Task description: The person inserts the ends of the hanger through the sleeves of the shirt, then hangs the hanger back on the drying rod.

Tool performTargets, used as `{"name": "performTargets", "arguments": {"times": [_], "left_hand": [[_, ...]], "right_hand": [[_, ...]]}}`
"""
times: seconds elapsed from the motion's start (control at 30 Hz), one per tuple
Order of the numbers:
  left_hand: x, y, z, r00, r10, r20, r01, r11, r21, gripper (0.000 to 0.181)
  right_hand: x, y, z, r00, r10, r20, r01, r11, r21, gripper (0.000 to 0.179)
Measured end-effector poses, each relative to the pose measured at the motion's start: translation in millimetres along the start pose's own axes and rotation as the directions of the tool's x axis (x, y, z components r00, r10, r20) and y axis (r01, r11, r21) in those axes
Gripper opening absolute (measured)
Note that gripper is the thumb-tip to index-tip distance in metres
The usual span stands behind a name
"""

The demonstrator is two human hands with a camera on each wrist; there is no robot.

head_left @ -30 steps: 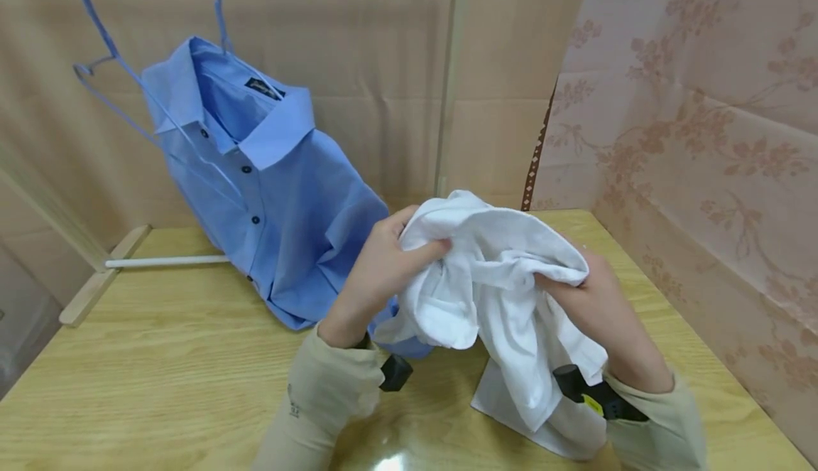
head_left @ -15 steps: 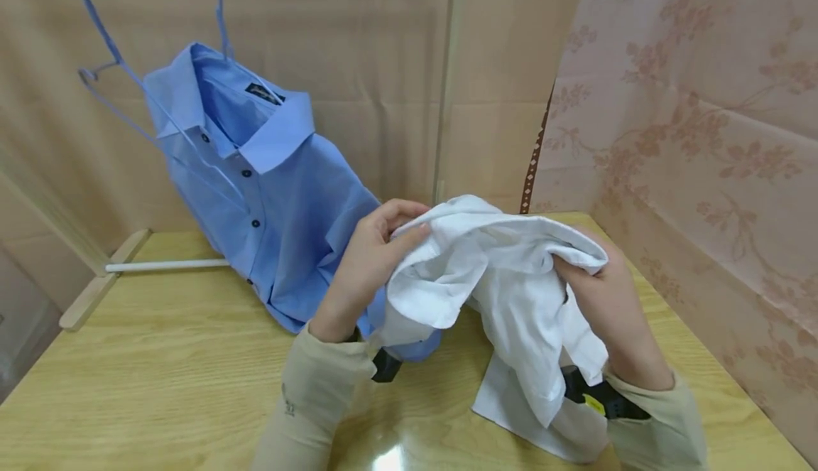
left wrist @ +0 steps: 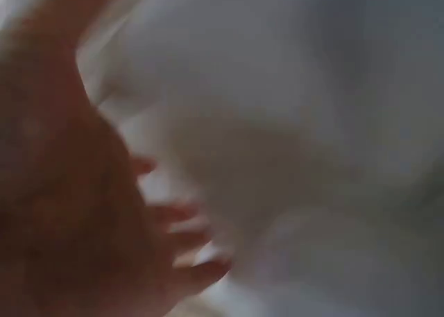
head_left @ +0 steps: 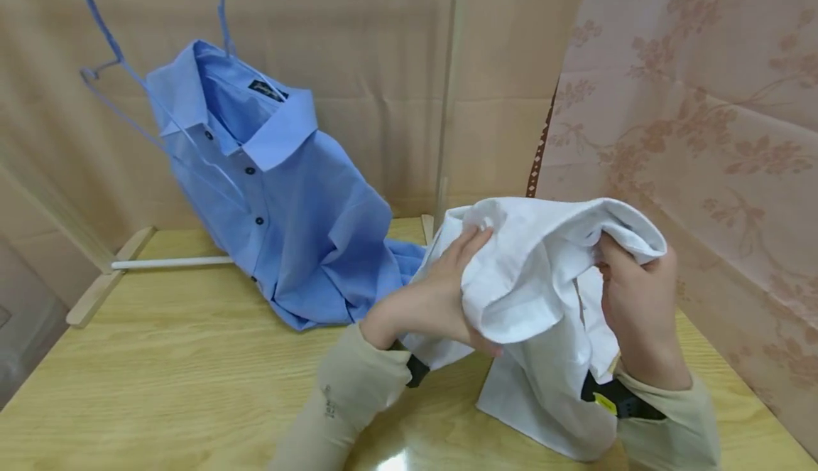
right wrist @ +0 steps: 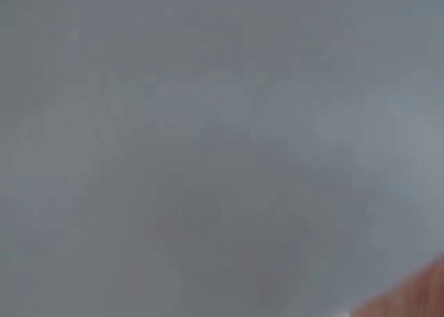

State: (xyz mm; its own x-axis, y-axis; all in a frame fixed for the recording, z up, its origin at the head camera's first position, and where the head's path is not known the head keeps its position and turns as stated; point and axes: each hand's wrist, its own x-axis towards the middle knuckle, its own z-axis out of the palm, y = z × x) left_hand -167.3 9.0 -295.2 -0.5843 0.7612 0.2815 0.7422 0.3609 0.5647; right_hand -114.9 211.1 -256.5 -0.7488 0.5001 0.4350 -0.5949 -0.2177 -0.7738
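A bunched white shirt (head_left: 517, 265) is lifted above the front right of the table, its lower part hanging down onto the wood. My right hand (head_left: 642, 307) grips its folded upper edge, thumb under the fold. My left hand (head_left: 434, 300) lies against the shirt's left side with thumb and fingers spread apart, some fingertips behind cloth. In the left wrist view the left hand's fingers (left wrist: 201, 272) touch the white fabric and look loosely extended. Blurred white cloth (right wrist: 222, 143) fills nearly all of the right wrist view.
A blue buttoned shirt (head_left: 287, 201) leans at the back left, its lower end on the table (head_left: 211, 386). Thin blue wire hangers (head_left: 118, 52) hang in front of it and in its collar. A rack's white bar (head_left: 172, 263) runs low behind. A floral curtain (head_left: 722, 137) borders the right side.
My left hand has let go of the shirt's edge, moved right and spread against the cloth. My right hand has carried its edge to the right.
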Motion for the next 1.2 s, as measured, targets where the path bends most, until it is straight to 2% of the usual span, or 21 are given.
{"name": "performTargets", "arguments": {"times": [0.07,0.1,0.17,0.23,0.3,0.37,0.4,0.47,0.6,0.63,0.7,0.73,0.77,0.83,0.87,0.9,1.0,1.03,1.1,1.13,1.2], "left_hand": [[7.2,-2.5,11.6,0.996,-0.052,-0.075,0.055,0.998,0.034,0.125],[10.2,-4.8,16.3,0.989,-0.078,-0.126,0.083,0.996,0.037,0.122],[14.4,-10.6,22.4,0.966,-0.129,-0.222,0.127,0.992,-0.023,0.112],[17.2,-17.8,24.9,0.946,-0.153,-0.286,0.127,0.986,-0.105,0.107],[18.1,-24.8,24.8,0.945,-0.136,-0.298,0.079,0.978,-0.195,0.105],[18.1,-28.5,23.0,0.955,-0.098,-0.28,0.02,0.962,-0.271,0.101],[18.3,-28.5,21.9,0.961,-0.087,-0.264,0.001,0.952,-0.307,0.099],[19.0,-26.9,20.1,0.969,-0.044,-0.242,-0.041,0.941,-0.335,0.086],[16.8,-21.7,18.2,0.972,-0.004,-0.235,-0.073,0.946,-0.317,0.046],[15.5,-21.4,17.8,0.97,0.01,-0.241,-0.085,0.949,-0.303,0.039],[12.3,-20.9,16.7,0.969,-0.002,-0.249,-0.074,0.953,-0.293,0.031],[11.4,-21.1,16.0,0.969,-0.011,-0.247,-0.068,0.949,-0.307,0.032],[10.5,-21.3,15.2,0.97,-0.026,-0.242,-0.056,0.943,-0.327,0.033],[8.5,-22.1,13.5,0.971,-0.06,-0.23,-0.026,0.935,-0.354,0.038],[8.0,-23.0,12.5,0.971,-0.071,-0.227,-0.016,0.932,-0.361,0.039],[7.0,-23.4,11.2,0.971,-0.085,-0.225,-0.004,0.929,-0.37,0.041],[4.0,-25.8,5.7,0.965,-0.116,-0.236,0.028,0.937,-0.348,0.043],[2.9,-26.5,3.1,0.961,-0.121,-0.248,0.031,0.941,-0.337,0.043],[1.3,-28.7,-2.3,0.954,-0.127,-0.272,0.033,0.945,-0.325,0.044],[0.5,-30.1,-5.1,0.952,-0.127,-0.279,0.031,0.945,-0.326,0.043],[-1.3,-32.1,-10.5,0.951,-0.119,-0.286,0.019,0.944,-0.33,0.042]], "right_hand": [[-3.0,-1.5,0.8,1.0,-0.006,0.027,0.004,0.997,0.072,0.016],[-4.9,-2.7,0.8,0.999,-0.001,0.05,-0.005,0.994,0.112,0.017],[-9.7,-6.0,-0.8,0.993,0.008,0.121,-0.029,0.984,0.174,0.02],[-15.2,-10.0,-3.8,0.976,0.008,0.216,-0.057,0.973,0.222,0.021],[-20.9,-14.1,-6.0,0.949,-0.013,0.315,-0.07,0.966,0.25,0.025],[-25.1,-17.2,-6.8,0.918,-0.048,0.393,-0.065,0.961,0.27,0.026],[-26.8,-18.7,-5.9,0.912,-0.059,0.405,-0.057,0.962,0.268,0.025],[-26.9,-19.8,-5.4,0.909,-0.065,0.412,-0.059,0.958,0.282,0.026],[-20.9,-18.2,-7.1,0.938,-0.008,0.347,-0.098,0.953,0.286,0.026],[-18.7,-17.0,-8.7,0.94,0.011,0.341,-0.118,0.948,0.295,0.026],[-15.9,-15.4,-11.2,0.934,0.045,0.355,-0.155,0.945,0.287,0.027],[-15.1,-15.1,-12.6,0.923,0.068,0.379,-0.182,0.944,0.274,0.027],[-15.0,-15.2,-13.5,0.908,0.086,0.409,-0.199,0.949,0.244,0.029],[-15.9,-16.0,-15.6,0.844,0.122,0.523,-0.234,0.96,0.154,0.036],[-16.8,-17.2,-15.6,0.799,0.146,0.584,-0.233,0.969,0.077,0.042],[-17.9,-17.8,-14.8,0.745,0.157,0.649,-0.212,0.977,0.007,0.05],[-21.4,-18.6,-10.5,0.581,0.177,0.794,-0.043,0.981,-0.188,0.073],[-22.2,-18.5,-9.3,0.55,0.189,0.814,0.029,0.969,-0.244,0.078],[-23.0,-17.2,-9.0,0.511,0.213,0.833,0.138,0.936,-0.324,0.083],[-23.1,-16.5,-10.1,0.511,0.23,0.828,0.182,0.913,-0.366,0.083],[-22.9,-14.1,-14.3,0.538,0.257,0.803,0.263,0.853,-0.45,0.083]]}}
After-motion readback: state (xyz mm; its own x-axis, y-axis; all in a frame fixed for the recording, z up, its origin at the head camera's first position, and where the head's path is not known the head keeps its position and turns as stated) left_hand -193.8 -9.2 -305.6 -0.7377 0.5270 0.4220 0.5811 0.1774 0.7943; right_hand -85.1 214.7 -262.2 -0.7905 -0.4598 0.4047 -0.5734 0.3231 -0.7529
